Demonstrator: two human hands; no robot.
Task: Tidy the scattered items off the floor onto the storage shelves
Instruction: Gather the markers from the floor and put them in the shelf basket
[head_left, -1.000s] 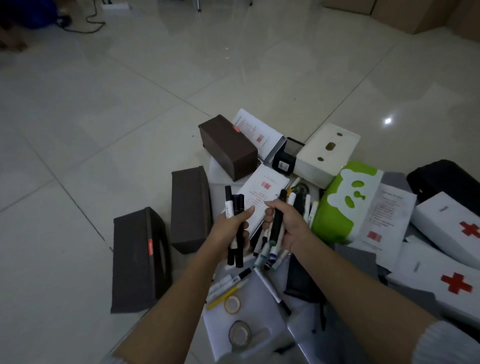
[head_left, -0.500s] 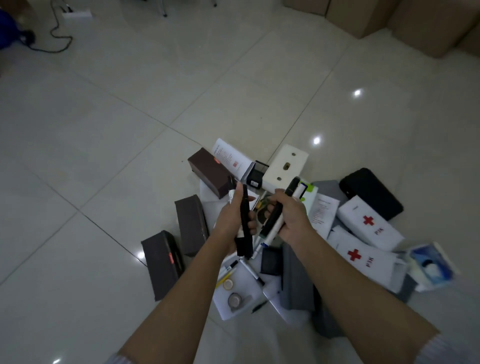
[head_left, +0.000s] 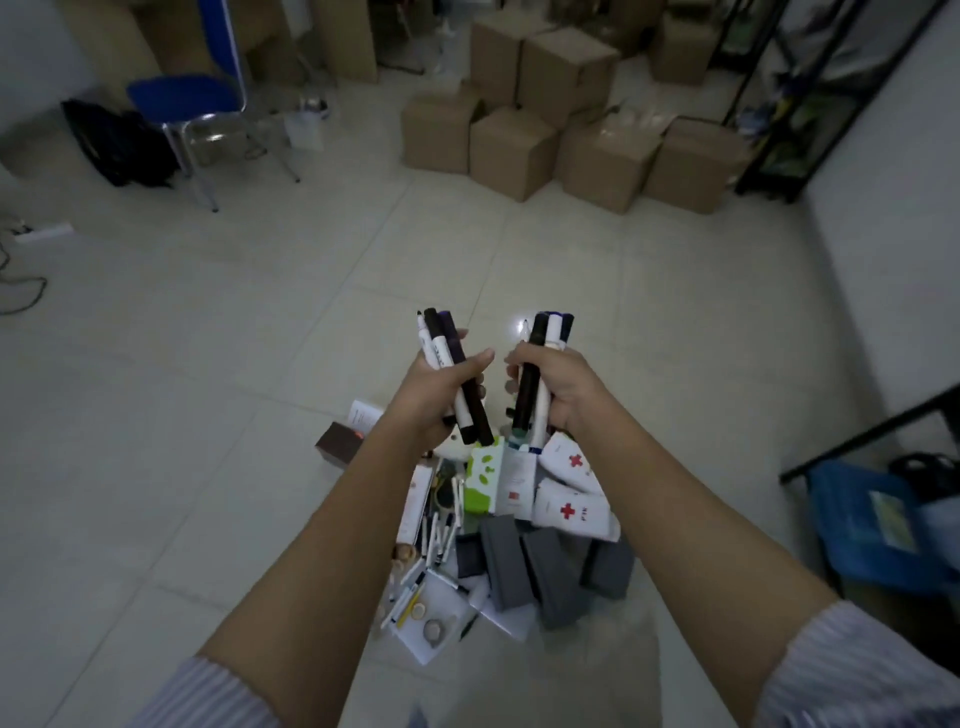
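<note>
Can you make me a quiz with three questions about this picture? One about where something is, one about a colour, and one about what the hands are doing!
1. Where are the cardboard boxes?
A. Far end of the room
B. Stacked on the chair
C. In the person's arms

2. What colour is the chair?
A. Red
B. Blue
C. Yellow

3. What is the left hand doing?
A. Lying flat on the floor
B. Hanging empty
C. Gripping a bunch of markers

Answers: 1 A, they stand on the floor beyond the pile. 2 B, its seat is blue. 3 C, fingers curl round the markers, as the right hand does with its own.
</note>
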